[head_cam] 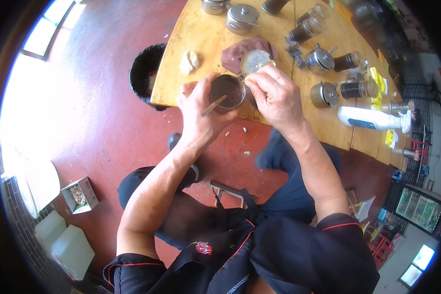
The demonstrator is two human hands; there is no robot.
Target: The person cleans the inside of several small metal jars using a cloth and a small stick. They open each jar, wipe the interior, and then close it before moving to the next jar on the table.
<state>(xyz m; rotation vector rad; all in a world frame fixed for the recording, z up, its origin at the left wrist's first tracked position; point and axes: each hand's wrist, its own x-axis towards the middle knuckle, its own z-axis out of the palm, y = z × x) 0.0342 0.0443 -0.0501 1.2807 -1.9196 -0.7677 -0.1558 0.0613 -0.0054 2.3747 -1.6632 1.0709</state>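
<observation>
My left hand [202, 106] grips a round condiment pot [244, 96] above the table's near edge. Dark sauce or paste fills the pot, and a spoon [214, 105] leans out over its near-left rim. At the far-right rim my right hand [275, 97] has thumb and forefinger pinched together; whether something small is between them is too fine to see. Just beyond those fingers a round, stained lid [256, 61] shows its underside, its lower edge partly covered by my right hand. Behind the lid, a crumpled maroon cloth [236, 53] lies on the wooden table [209, 33].
Lidded metal pots [242, 16] and glass jars of dark contents [305, 31] stand on the table. A white spray bottle [367, 118] lies right; a crumpled tissue [189, 61] lies left. A black bin [141, 79] stands below the left edge. A small stool [228, 189] is between my legs.
</observation>
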